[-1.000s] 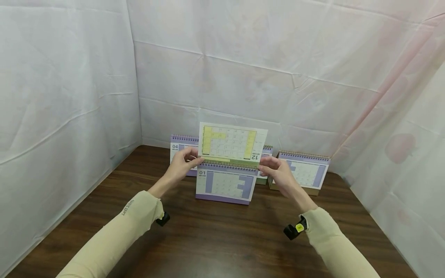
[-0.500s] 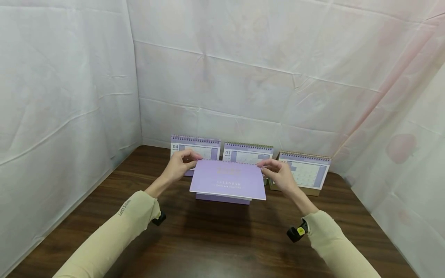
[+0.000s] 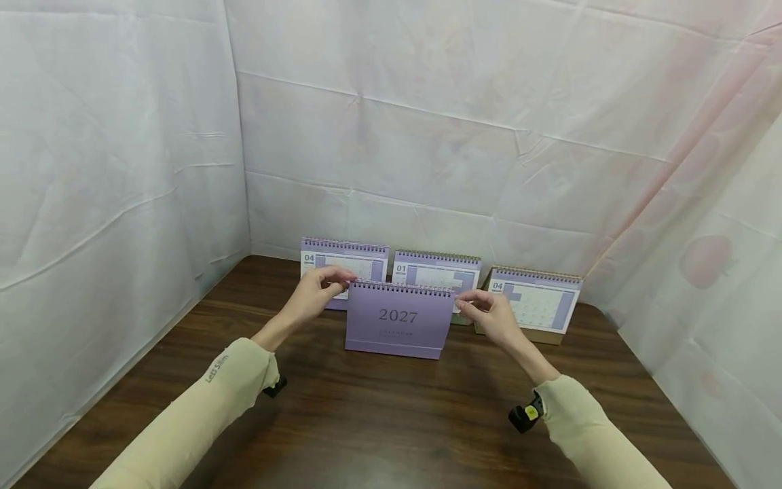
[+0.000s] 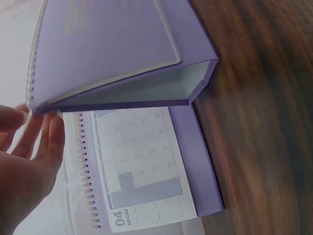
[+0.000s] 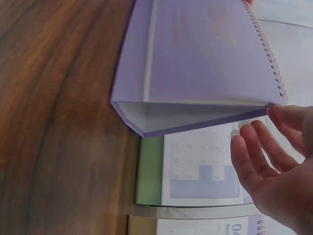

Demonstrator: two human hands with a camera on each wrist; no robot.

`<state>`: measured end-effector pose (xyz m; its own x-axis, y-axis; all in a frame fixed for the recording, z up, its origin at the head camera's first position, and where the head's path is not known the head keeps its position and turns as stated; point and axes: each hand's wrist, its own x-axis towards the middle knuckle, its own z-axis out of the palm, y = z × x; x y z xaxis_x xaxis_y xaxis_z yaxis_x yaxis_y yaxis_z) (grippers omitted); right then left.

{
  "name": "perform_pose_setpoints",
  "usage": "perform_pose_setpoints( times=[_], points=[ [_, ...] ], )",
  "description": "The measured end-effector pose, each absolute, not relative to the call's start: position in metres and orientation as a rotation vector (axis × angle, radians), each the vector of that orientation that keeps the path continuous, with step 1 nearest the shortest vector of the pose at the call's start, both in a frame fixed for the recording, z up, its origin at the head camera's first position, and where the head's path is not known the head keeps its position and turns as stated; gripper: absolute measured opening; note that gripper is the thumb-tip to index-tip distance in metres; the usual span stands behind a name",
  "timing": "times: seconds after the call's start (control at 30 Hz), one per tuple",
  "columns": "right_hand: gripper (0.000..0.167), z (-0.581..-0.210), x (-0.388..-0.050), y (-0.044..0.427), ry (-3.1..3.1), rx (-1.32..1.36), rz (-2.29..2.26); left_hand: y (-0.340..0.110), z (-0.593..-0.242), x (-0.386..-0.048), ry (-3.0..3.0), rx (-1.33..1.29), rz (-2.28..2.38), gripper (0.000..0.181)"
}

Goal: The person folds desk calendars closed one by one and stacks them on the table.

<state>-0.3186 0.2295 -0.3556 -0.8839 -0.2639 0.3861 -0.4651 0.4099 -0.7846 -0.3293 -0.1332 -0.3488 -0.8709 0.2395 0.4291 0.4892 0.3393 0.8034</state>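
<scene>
Purple cover (image 3: 399, 324) swung down over calendar (image 3: 394, 349), left fingers (image 3: 334, 273) and right fingers (image 3: 479, 296) — each pinching a top corner

The front calendar (image 3: 397, 333), mid-frame, reads "2027" above a faint "CALENDAR". Behind it, the left calendar (image 3: 351, 258) shows "04", the middle calendar (image 3: 436, 273) "01", the right calendar (image 3: 540, 305) "04". A sleeve (image 3: 195, 411), lower left, bears "Let's Slim".
</scene>
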Motion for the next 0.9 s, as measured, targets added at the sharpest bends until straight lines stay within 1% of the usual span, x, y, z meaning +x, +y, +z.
perform_pose_setpoints(
  times=[0.03,0.1,0.23,0.3,0.37,0.5,0.6,0.8,0.9],
  points=[
    [0.023,-0.357,-0.318,0.229,-2.479,0.641,1.485,-0.132,-0.35,-0.328,-2.381,-0.657,-1.531,0.023],
    [0.032,-0.36,-0.317,0.227,-2.523,0.63,1.541,-0.129,-0.353,-0.325,-2.411,-0.649,-1.511,0.027],
    [0.059,-0.367,-0.318,0.221,-2.68,0.625,1.504,-0.121,-0.363,-0.322,-2.511,-0.594,-1.51,0.049],
    [0.067,-0.37,-0.319,0.217,-2.747,0.628,1.399,-0.117,-0.371,-0.321,-2.573,-0.551,-1.5,0.056],
    [0.067,-0.367,-0.314,0.209,-2.78,0.636,1.351,-0.114,-0.378,-0.321,-2.635,-0.505,-1.517,0.06],
    [0.064,-0.373,-0.311,0.194,-2.789,0.54,1.541,-0.108,-0.386,-0.317,-2.678,-0.421,-1.731,0.066],
    [0.067,-0.384,-0.313,0.187,-2.733,0.405,1.75,-0.1,-0.388,-0.314,-2.627,-0.36,-1.943,0.071],
    [0.063,-0.389,-0.31,0.178,-2.36,0.437,2.378,-0.09,-0.39,-0.311,-2.523,-0.265,-2.098,0.073],
    [0.062,-0.389,-0.308,0.177,-2.235,0.437,2.537,-0.089,-0.389,-0.311,-2.507,-0.251,-2.112,0.072]
  ],
)
